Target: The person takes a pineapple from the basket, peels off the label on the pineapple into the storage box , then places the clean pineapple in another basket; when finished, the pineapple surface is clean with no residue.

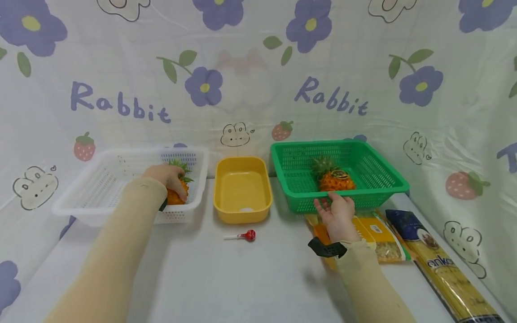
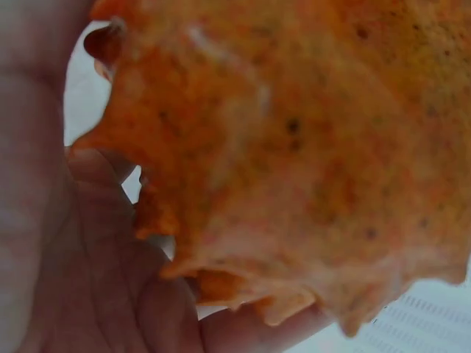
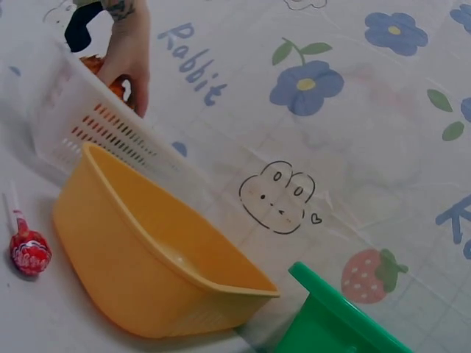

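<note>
In the head view my left hand (image 1: 168,176) reaches into the white basket (image 1: 72,207) and grips a small orange pineapple (image 1: 176,196) with green leaves. The left wrist view is filled by that pineapple's bumpy orange side (image 2: 294,169), with my palm and fingers curved around it. My right hand (image 1: 338,216) is at the front rim of the green basket (image 1: 299,204), fingers loosely spread, fingertips right at the rim. Inside that basket lies a second pineapple (image 1: 336,180) with a dark label. The right wrist view does not show my right hand.
Between the baskets stands a yellow bin (image 1: 242,215) with a small white thing on its bottom. A red lollipop (image 1: 249,235) lies in front of it. At the right are a yellow food packet (image 1: 383,237), partly behind my right hand, and a long spaghetti pack (image 1: 444,269). Printed cloth hangs behind.
</note>
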Available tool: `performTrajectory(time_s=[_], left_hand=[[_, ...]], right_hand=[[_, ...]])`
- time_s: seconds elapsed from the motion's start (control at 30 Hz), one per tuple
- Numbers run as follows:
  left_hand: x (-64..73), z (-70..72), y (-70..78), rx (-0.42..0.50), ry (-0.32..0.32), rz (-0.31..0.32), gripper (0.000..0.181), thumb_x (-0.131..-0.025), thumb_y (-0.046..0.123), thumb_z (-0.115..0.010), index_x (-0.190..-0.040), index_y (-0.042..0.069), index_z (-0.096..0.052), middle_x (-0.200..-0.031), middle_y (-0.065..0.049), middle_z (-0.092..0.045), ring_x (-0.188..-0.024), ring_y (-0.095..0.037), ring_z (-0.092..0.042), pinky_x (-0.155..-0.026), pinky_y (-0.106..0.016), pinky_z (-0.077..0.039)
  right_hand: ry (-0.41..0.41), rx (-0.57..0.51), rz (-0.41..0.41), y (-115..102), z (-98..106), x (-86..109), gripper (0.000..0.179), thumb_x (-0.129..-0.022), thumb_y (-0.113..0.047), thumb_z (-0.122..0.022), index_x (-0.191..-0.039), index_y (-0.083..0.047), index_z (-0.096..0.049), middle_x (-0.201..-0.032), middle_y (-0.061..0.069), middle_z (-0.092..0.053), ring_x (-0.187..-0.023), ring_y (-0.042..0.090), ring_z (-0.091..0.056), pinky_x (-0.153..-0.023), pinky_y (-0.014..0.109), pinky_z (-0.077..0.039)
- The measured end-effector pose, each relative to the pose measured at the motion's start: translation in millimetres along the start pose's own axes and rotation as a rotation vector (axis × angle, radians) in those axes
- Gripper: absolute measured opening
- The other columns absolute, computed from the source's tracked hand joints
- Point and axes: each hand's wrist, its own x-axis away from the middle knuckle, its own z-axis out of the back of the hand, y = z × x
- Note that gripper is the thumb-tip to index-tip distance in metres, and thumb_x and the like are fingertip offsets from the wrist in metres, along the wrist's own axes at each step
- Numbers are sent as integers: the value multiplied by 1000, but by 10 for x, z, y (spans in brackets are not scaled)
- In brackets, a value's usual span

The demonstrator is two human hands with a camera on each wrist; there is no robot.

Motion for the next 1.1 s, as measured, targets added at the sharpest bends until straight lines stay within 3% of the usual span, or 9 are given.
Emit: performTrajectory(time_s=[0.43, 0.63, 0.8, 0.9, 1.0, 1.1], left_hand=[[-3, 96, 49, 82, -43, 53, 88, -57, 41, -84, -134, 20, -47, -137, -32, -26, -119, -41, -31, -95, -51, -41], [-43, 81, 79, 227, -51, 87, 92, -52, 25, -88, -134, 19, -47, -141, -27, -26, -122, -37, -31, -97, -50, -40], [-88, 38, 101, 182, -43, 94, 91, -55, 19, -87, -136, 16, -46, -142, -25, -29, -123, -35, -34, -94, -48, -44], [-81, 44, 114, 216, -49, 113, 90, -58, 23, -85, -138, 17, -43, -145, -24, -25, -122, -36, -35, -89, -48, -47], [-34, 106, 102, 179, -50, 74, 87, -66, 35, -79, -141, 18, -38, -147, -22, -22, -125, -39, -32, -94, -53, -42], [-13, 224, 59, 90, -4, -50, 83, -74, 42, -70, -142, 11, -34, -146, -23, -27, -127, -41, -31, -100, -57, -34]], right_hand=[[1, 22, -14, -18, -40, 8, 69, -96, -8, -43, -148, -27, -2, -112, 1, -30, -95, 19, -42, -88, 30, -49], [14, -9, -31, -37, -11, 48, 72, -96, -7, -44, -148, -30, -1, -114, 1, -30, -99, 20, -42, -91, 31, -48], [8, -3, -30, -38, 3, 64, 72, -96, -8, -43, -148, -30, 1, -111, 2, -30, -97, 20, -42, -92, 31, -47], [2, 10, -28, -39, 2, 68, 70, -96, -8, -43, -148, -28, 0, -110, 2, -30, -95, 19, -41, -92, 31, -48], [-4, 12, -26, -39, -2, 62, 68, -96, -8, -43, -148, -28, -2, -110, 2, -30, -95, 19, -41, -91, 30, -48], [-8, 9, -25, -35, -2, 44, 68, -96, -8, -43, -148, -28, -3, -110, 2, -29, -93, 19, -41, -90, 30, -48]])
